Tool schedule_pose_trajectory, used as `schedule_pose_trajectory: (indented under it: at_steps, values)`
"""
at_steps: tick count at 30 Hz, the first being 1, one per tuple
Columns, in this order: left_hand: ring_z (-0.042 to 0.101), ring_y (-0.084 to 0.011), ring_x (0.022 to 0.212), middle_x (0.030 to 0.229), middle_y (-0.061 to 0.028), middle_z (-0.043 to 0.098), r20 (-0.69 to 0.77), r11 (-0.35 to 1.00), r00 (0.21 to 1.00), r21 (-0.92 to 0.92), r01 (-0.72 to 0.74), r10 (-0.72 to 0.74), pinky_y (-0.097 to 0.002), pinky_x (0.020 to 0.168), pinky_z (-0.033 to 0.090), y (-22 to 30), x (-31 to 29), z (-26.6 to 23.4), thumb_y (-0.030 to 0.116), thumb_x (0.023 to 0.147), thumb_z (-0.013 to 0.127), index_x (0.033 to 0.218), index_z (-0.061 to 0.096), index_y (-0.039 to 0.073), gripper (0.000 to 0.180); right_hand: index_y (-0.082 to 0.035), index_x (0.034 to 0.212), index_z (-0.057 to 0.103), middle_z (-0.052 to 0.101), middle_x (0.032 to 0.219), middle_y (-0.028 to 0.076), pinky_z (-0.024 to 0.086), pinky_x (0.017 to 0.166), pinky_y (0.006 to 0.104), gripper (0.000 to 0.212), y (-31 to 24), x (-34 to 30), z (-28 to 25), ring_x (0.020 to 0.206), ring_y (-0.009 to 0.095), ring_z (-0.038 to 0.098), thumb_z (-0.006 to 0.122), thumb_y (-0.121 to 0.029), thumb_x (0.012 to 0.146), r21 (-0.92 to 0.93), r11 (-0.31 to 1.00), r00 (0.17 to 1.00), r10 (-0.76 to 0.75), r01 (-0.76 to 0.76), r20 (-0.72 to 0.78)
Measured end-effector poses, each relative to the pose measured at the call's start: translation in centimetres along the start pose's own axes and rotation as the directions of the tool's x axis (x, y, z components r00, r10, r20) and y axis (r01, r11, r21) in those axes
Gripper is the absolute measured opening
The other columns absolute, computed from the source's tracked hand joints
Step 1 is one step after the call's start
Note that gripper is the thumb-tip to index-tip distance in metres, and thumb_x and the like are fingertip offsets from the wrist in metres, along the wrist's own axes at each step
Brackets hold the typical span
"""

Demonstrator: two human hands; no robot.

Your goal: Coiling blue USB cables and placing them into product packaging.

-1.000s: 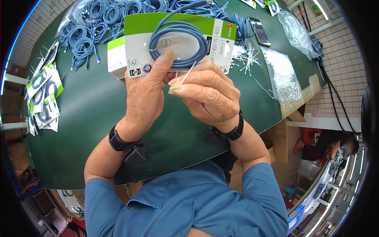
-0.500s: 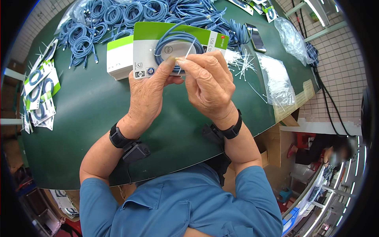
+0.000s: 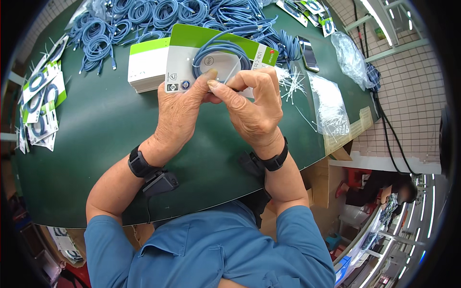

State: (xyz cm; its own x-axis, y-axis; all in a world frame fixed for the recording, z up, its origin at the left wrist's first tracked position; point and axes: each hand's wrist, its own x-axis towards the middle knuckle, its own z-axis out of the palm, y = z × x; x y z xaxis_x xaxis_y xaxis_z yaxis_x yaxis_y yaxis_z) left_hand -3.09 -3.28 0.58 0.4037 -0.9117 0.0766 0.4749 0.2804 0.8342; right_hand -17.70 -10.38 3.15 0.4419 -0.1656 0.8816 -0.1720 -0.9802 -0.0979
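Note:
A white and green display card (image 3: 180, 55) is tilted up over the table, with a coil of blue cable (image 3: 225, 46) lying against its front. My left hand (image 3: 178, 113) grips the card's lower edge, its thumb on the front by the coil and its fingers behind. A thin white cable tie (image 3: 234, 70) crosses the coil's right side. At its lower end my right hand (image 3: 257, 108) is closed in a pinch, thumb tip next to my left thumb. The tie's end is hidden by the fingers.
Behind the card lies a heap of coiled blue cables (image 3: 165, 13). A stack of cards (image 3: 148, 67) stands to its left; carded cables (image 3: 43, 103) lie at the far left. Rightward are loose ties (image 3: 294, 85), a bag of ties (image 3: 329, 105), a phone (image 3: 309, 54) and a plastic bag (image 3: 349, 60).
My right thumb and fingers have shifted lower on the tie, and the right hand has turned slightly. The card stays in my left hand. The whole view has shifted a little.

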Motion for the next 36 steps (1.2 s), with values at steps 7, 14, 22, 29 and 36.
schedule_pose_trajectory:
  at_steps: [7,14,22,29,36]
  values:
    - [0.073,-0.0141,0.084,0.103,-0.0073,0.074,-0.017,1.0,1.0,-0.022,-0.021,0.02,-0.0294,0.071,0.064,0.5,-0.1,0.5,0.012,0.098,0.077,0.119,0.069,-0.001,0.026,-0.011,0.111,0.081,0.071,0.098,0.005,0.057,0.068,0.033,0.05,0.2,-0.8,0.4,0.084,0.023,0.068,0.085,0.011,0.066,0.088,0.996,1.0,-0.015,0.017,-0.021]
    - [0.072,-0.0138,0.085,0.105,-0.0063,0.074,-0.004,0.998,0.998,-0.037,-0.055,0.055,-0.0302,0.071,0.065,0.8,-0.2,0.6,0.012,0.098,0.077,0.121,0.069,0.0,0.027,-0.01,0.113,0.077,0.074,0.103,0.008,0.06,0.069,0.0348,0.047,0.1,-1.0,0.4,0.082,0.025,0.071,0.083,0.012,0.072,0.124,0.991,0.997,-0.045,0.052,-0.06]
    - [0.072,-0.0135,0.086,0.107,-0.0061,0.074,-0.002,0.997,0.998,-0.05,-0.064,0.064,-0.0318,0.072,0.066,1.3,-0.4,0.8,0.013,0.099,0.077,0.123,0.069,0.0,0.028,-0.011,0.11,0.076,0.076,0.101,0.008,0.059,0.068,0.0342,0.037,-0.1,-1.0,-0.1,0.082,0.024,0.071,0.084,0.008,0.08,0.076,0.995,0.996,-0.054,0.059,-0.069]
    - [0.072,-0.0134,0.086,0.107,-0.0063,0.074,-0.003,0.999,0.999,-0.021,-0.05,0.05,-0.0313,0.072,0.066,1.2,-0.2,0.7,0.013,0.099,0.077,0.123,0.069,0.0,0.028,-0.013,0.11,0.076,0.076,0.1,0.007,0.059,0.068,0.034,0.035,-0.1,-0.9,0.1,0.082,0.024,0.071,0.085,0.005,0.082,0.081,0.996,0.995,-0.039,0.046,-0.088]
    - [0.072,-0.0132,0.084,0.105,-0.0059,0.073,-0.007,0.998,0.999,-0.035,-0.05,0.05,-0.0311,0.071,0.065,1.2,-0.3,0.9,0.014,0.099,0.077,0.122,0.069,0.0,0.028,-0.01,0.105,0.078,0.076,0.1,0.006,0.056,0.066,0.0313,0.038,0.4,-1.2,0.6,0.082,0.022,0.069,0.086,0.005,0.07,0.087,0.993,0.988,-0.067,0.079,-0.14]
